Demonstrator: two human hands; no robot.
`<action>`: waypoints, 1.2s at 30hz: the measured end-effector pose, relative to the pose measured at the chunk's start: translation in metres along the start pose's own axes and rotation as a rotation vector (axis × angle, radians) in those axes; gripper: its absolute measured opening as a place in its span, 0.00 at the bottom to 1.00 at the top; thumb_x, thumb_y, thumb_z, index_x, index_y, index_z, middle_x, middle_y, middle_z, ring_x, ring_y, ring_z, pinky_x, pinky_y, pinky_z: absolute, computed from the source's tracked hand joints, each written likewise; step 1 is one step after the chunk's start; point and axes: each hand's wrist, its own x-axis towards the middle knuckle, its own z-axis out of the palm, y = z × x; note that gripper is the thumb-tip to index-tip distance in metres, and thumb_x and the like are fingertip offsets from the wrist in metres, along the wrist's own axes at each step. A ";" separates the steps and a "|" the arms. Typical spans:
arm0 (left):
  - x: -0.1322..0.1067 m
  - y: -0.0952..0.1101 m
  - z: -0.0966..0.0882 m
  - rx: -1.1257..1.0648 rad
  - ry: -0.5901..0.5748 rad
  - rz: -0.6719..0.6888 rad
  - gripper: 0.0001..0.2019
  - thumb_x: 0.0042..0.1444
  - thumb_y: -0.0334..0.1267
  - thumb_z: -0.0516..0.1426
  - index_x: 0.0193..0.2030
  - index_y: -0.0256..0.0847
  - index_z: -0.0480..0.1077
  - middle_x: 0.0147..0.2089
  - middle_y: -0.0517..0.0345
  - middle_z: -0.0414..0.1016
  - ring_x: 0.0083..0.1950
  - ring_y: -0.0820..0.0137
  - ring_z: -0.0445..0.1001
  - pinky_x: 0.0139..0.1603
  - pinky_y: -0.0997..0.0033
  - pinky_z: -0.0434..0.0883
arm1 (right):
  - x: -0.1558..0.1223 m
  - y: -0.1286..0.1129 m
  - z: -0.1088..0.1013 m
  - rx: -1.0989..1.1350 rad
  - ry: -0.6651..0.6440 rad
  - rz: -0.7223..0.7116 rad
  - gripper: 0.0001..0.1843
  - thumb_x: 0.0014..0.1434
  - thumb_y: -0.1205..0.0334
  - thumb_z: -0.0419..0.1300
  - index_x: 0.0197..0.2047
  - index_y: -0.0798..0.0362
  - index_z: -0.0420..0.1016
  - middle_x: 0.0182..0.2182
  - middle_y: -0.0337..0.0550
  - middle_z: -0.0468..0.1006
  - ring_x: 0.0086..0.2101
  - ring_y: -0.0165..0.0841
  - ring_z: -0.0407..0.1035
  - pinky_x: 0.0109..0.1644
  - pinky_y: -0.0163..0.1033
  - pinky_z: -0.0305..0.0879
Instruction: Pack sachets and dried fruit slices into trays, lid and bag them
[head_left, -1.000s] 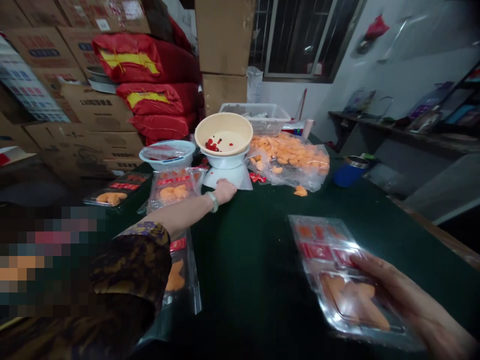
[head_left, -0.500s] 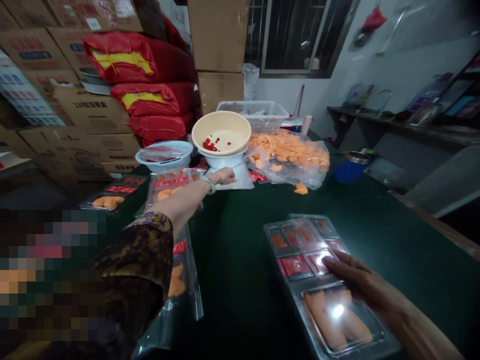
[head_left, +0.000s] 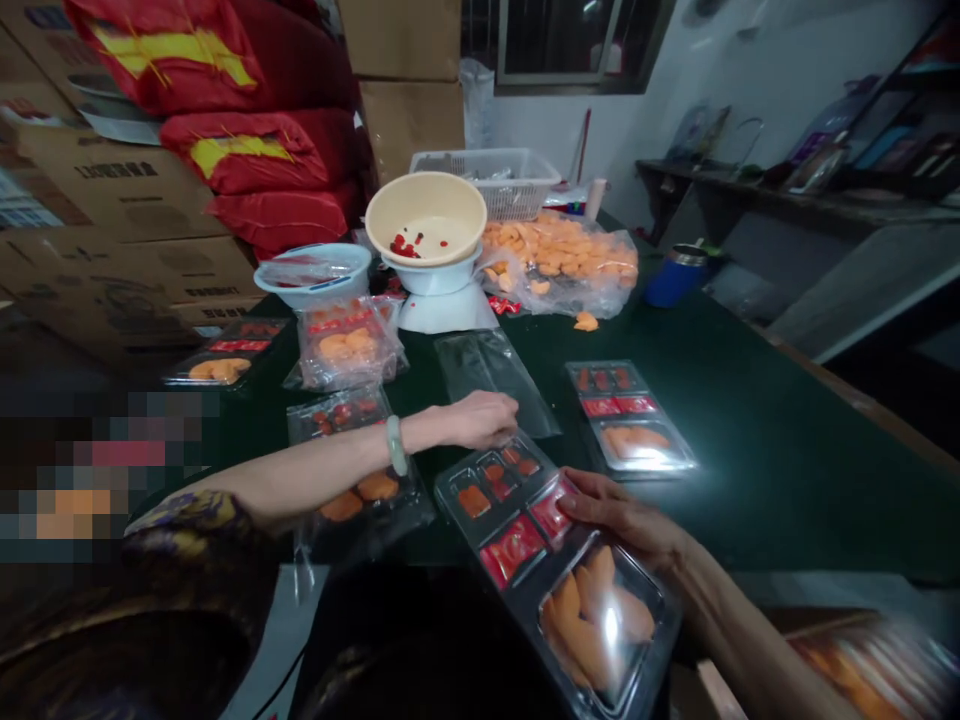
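Right hand (head_left: 619, 517) grips the side of a clear plastic tray (head_left: 555, 570), with fingers curved narrow over its edge, and this holding of the tray is the work in hand now. The tray has orange pieces in its big compartment and small orange pieces and red packets in the others, and it lies at the near edge of a dark green table (head_left: 731, 490), with its near end going past this edge. Left hand (head_left: 484, 420), with a pale green bangle (head_left: 396, 445) on the wrist, is half open and seems to hold nothing. It stays just beside the far corner of the tray, close to a flat clear plastic bag (head_left: 491, 375), but I cannot tell if the fingers touch this bag. Under the left forearm lies a bagged tray (head_left: 352, 490), and another clear tray (head_left: 630, 420) lies to the right, apart from the hands.
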 end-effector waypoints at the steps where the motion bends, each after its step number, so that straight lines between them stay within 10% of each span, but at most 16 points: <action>1: -0.006 0.006 0.001 -0.057 0.008 0.053 0.09 0.53 0.35 0.54 0.22 0.39 0.68 0.36 0.56 0.73 0.37 0.74 0.69 0.38 0.79 0.64 | -0.006 0.006 0.001 0.005 0.017 0.003 0.18 0.48 0.59 0.66 0.41 0.56 0.70 0.24 0.42 0.77 0.27 0.32 0.73 0.37 0.38 0.68; 21: -0.042 0.056 -0.008 -0.421 0.028 0.202 0.14 0.61 0.32 0.45 0.45 0.34 0.70 0.52 0.45 0.70 0.48 0.70 0.71 0.48 0.75 0.65 | -0.053 0.039 0.011 0.036 0.236 -0.083 0.21 0.47 0.61 0.66 0.46 0.54 0.70 0.27 0.40 0.77 0.27 0.32 0.73 0.36 0.37 0.68; 29: -0.057 0.077 -0.010 -0.428 0.011 0.298 0.16 0.61 0.30 0.45 0.52 0.36 0.66 0.56 0.48 0.68 0.54 0.69 0.68 0.52 0.73 0.64 | -0.055 0.037 0.009 -0.088 0.246 -0.092 0.45 0.50 0.61 0.64 0.66 0.47 0.46 0.28 0.39 0.79 0.28 0.34 0.74 0.33 0.37 0.69; 36: -0.078 0.081 0.009 0.154 0.204 -0.207 0.10 0.58 0.32 0.46 0.36 0.35 0.68 0.47 0.45 0.70 0.47 0.62 0.68 0.44 0.63 0.64 | -0.051 0.045 0.017 0.039 0.230 -0.150 0.37 0.49 0.64 0.64 0.61 0.44 0.58 0.42 0.41 0.78 0.33 0.32 0.74 0.42 0.40 0.68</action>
